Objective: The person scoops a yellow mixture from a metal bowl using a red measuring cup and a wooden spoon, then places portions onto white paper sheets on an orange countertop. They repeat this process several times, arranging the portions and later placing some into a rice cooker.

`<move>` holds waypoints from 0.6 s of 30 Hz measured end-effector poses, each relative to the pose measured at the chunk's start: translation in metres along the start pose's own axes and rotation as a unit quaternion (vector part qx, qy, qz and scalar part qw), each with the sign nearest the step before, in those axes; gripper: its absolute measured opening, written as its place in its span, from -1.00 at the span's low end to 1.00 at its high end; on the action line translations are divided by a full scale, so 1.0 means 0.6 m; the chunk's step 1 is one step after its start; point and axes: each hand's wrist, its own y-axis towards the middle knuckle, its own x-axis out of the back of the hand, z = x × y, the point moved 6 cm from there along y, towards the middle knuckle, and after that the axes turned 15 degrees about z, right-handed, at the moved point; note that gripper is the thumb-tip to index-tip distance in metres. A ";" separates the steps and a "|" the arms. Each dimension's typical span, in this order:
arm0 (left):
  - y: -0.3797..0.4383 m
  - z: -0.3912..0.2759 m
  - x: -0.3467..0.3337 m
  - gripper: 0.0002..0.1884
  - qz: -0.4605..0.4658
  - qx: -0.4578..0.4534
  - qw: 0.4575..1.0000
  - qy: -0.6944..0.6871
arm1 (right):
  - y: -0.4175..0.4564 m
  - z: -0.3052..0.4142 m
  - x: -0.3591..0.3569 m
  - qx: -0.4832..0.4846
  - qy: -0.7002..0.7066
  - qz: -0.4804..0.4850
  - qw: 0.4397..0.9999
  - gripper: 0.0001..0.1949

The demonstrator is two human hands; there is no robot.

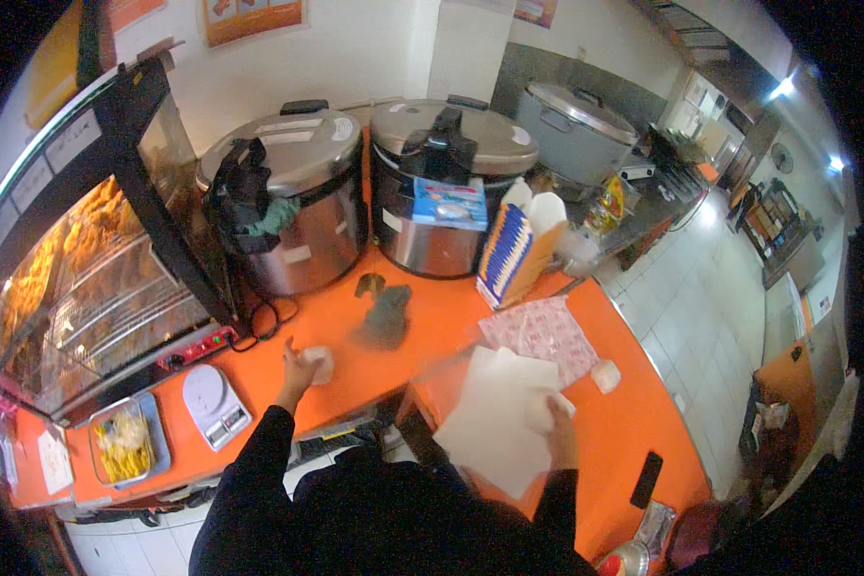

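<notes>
My left hand [297,371] is over the orange counter, its fingers against a small whitish wrapped ball [319,365]; whether it grips the ball is unclear. My right hand [563,432] is blurred at the right edge of white paper sheets [500,417]; its fingertips are partly hidden and its hold cannot be made out. Beyond the sheets lies pink-and-white printed paper [543,335], with another small whitish ball [605,376] at its right. A dark, blurred bag-like thing [387,317] lies further back. An upright open carton [518,252] stands behind the printed paper.
A heated display case [86,281] with fried food stands left, near a digital scale [214,407] and a glass container [124,450] of yellow food. Large cookers [309,230] line the back. A black phone [646,480] lies at right. The counter's right edge [655,360] borders a tiled floor.
</notes>
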 end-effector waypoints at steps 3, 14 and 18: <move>0.046 0.037 0.038 -0.15 0.056 -0.016 0.997 0.041 | 0.107 -0.012 -0.239 -0.053 -0.228 0.097 0.967 -0.62; 0.029 -0.118 0.002 -0.32 0.217 -0.302 0.862 0.344 | 0.285 -0.184 -0.660 0.152 -0.430 0.377 0.806 -0.75; -0.002 -0.208 -0.025 -0.14 0.287 -0.277 0.854 0.333 | 0.227 -0.123 -0.679 0.280 -0.595 0.385 0.648 -0.71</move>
